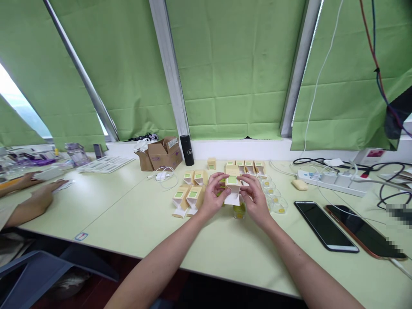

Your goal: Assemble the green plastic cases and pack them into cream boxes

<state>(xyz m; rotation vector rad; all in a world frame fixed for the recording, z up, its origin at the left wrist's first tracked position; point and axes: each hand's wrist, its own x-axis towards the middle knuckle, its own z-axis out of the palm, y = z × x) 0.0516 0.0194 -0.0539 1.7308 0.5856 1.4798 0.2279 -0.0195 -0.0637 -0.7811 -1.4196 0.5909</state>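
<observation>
Between my two hands is a small tan carton (233,182) with a green label, its white flap hanging open toward me. My left hand (213,196) is closed on the carton's left side. Fingers of my right hand (255,198) grip its right side. Just below the carton, a small clear jar with yellow-green contents (239,211) stands on the table, partly covered. To the left, several similar open cartons (193,195) lie in rows. More cartons (249,166) stand behind my hands, partly hidden. Several clear plastic containers with yellow spots (279,206) sit right of my right hand.
Two phones (325,225) lie on the right, near a power strip (333,182) with tangled cables. A black bottle (187,150) and a cardboard box (164,154) stand at the back. A single carton (211,163) stands apart. At far left, another person's hands (45,195) rest over the table.
</observation>
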